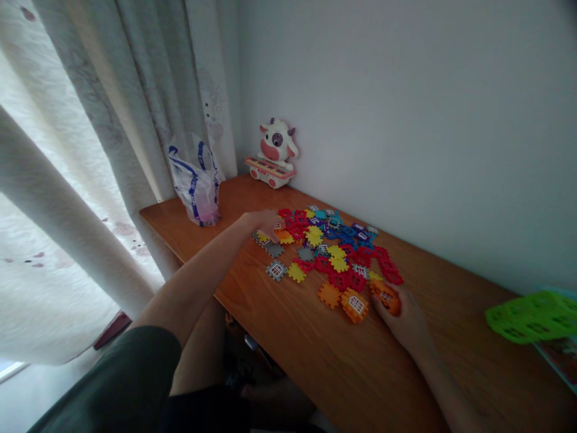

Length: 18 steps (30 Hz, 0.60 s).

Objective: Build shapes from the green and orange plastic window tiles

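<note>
My right hand (406, 316) is closed around orange interlocking tiles (388, 299) with window cutouts, at the right end of a pile of colourful notched plastic tiles. Just left of it on the table lie a stack of orange tiles with a white window (354, 305) and a plain orange tile (329, 294). My left hand (265, 223) reaches over the pile's left end, thumb and fingers apart above an orange tile (285, 237). Its fingertips are partly hidden. Red tiles (298, 225), yellow tiles (338, 258), blue tiles (349, 233) and a grey window tile (276, 270) spread between my hands.
The wooden table (288, 325) runs along a pale wall. At its back left corner stand a cow-shaped toy piano (273, 153) and a tied-handle plastic bag (198, 186). A green latticed plastic piece (532, 316) lies at the far right. Curtains (135, 120) hang on the left.
</note>
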Available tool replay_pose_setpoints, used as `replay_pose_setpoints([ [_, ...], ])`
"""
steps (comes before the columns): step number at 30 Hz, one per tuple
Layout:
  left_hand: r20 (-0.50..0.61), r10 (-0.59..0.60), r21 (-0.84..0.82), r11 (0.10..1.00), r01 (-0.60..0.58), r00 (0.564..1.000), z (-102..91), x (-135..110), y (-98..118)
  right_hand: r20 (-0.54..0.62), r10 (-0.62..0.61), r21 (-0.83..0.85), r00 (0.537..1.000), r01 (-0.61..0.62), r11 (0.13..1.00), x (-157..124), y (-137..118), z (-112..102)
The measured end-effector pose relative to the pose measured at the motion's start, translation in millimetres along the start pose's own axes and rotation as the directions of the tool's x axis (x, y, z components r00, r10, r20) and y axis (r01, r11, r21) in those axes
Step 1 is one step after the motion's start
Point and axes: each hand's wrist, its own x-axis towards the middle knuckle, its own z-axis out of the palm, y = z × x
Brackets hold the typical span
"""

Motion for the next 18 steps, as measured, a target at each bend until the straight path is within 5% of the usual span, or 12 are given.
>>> replay_pose_setpoints([
  [10, 0.041, 0.0, 0.066, 0.998, -0.002, 0.999, -3.4, -9, 11, -0.001, -0.014, -0.002, 1.0, 0.014, 1.0, 0, -2, 0],
  [18, 0.033, -0.148, 0.047, 0.988, 0.146, 0.988, 10.5, -6, 37, 0.038, -0.002, -0.018, 0.999, 0.002, 1.0, 1, -4, -2],
])
